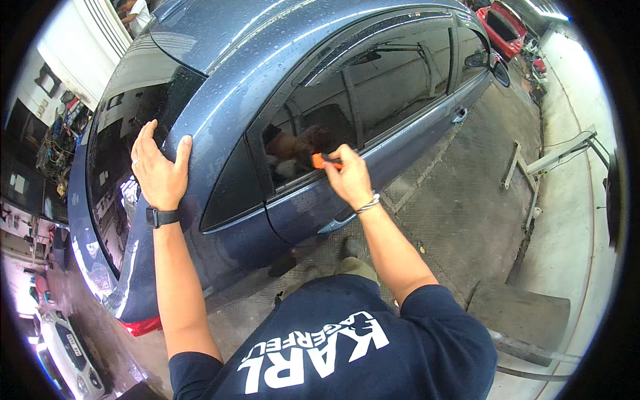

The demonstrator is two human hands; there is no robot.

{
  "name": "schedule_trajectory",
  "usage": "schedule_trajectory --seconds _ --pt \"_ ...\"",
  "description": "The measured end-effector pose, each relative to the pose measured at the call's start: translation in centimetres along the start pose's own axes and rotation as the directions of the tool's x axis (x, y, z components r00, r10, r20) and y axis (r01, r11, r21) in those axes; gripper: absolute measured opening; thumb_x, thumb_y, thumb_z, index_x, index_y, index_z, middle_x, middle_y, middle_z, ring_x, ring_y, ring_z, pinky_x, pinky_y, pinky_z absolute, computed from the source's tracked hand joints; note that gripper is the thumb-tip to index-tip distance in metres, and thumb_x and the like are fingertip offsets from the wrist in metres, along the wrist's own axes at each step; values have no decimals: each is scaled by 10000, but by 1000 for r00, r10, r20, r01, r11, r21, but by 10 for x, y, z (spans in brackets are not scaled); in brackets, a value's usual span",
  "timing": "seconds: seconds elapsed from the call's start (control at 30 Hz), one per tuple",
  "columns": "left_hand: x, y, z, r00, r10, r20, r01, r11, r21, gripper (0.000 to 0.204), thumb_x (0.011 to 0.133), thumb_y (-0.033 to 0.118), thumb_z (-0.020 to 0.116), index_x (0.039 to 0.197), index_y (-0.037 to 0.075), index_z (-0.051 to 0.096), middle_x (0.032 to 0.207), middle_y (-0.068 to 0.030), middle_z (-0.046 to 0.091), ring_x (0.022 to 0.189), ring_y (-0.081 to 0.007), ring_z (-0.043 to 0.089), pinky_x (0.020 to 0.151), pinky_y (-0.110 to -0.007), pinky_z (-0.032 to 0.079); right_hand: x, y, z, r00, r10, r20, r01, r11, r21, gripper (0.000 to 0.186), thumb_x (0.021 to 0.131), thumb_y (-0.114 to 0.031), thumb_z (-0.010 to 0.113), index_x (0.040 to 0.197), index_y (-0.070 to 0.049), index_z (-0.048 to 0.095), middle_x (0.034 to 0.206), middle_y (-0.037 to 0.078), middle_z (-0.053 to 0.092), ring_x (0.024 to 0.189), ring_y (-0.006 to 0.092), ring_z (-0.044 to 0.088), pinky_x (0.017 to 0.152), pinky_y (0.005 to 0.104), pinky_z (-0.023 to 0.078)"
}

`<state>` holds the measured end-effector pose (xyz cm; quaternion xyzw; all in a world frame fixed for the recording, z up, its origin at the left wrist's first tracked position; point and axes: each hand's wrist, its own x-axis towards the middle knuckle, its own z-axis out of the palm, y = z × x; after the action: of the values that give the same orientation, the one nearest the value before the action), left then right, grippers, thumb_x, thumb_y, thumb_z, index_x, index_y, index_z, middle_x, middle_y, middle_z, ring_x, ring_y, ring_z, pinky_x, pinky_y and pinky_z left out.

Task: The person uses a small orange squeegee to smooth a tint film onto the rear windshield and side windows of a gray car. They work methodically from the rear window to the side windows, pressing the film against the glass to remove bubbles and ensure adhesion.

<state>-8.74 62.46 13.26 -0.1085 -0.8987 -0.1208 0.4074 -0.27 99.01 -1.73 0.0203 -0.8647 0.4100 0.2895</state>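
Workshop floor grating [460, 200] carries a wet blue car [280, 80], where the left hand [159, 170] lies spread flat on the rear pillar while the right hand [348, 177] pinches a small, light, stiff orange tool [320, 161] at the rear window's [373, 87] lower edge, with open floor rightward.

The blue car's body [280, 87] blocks everything ahead; open room lies over the metal grating [460, 200] to the right, short of the steel frame [533, 167].
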Motion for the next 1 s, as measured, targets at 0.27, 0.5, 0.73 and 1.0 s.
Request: schedule_trajectory --seconds 0.27,0.5,0.73,1.0 --pt "-1 3 -3 1000 3 4 -3 1000 -4 695 942 428 764 1483 48 548 1479 -183 591 1404 -381 509 1186 -491 375 -3 0 -2 995 99 12 -99 995 -11 229 845 -112 812 973 -27 642 921 187 700 915 424 709 770 474 567" --pt "-3 -6 0 1000 -7 3 7 1000 13 740 925 467 770 1486 44 537 1503 -184 577 1420 -377 497 1194 -499 366 -11 -36 18 998 -46 35 45 999 22 208 846 -97 790 959 -50 622 927 170 686 892 407 701 743 478 562" --pt "0 2 -1 1000 -2 -1 2 1000 -11 688 966 446 736 1486 38 544 1476 -202 590 1405 -392 505 1184 -495 374 -9 -25 14 1000 -15 16 14 999 44 216 840 -85 793 973 -32 630 950 182 699 923 411 707 779 471 567" --pt "-2 -5 0 1000 7 12 -7 999 -32 687 963 436 746 1481 34 544 1487 -195 586 1411 -390 498 1190 -499 367 -60 -58 53 527 648 550 -592 -185 785 344 1019 -176 720 1338 -96 622 928 -11 646 642 103 566 521 231 429"
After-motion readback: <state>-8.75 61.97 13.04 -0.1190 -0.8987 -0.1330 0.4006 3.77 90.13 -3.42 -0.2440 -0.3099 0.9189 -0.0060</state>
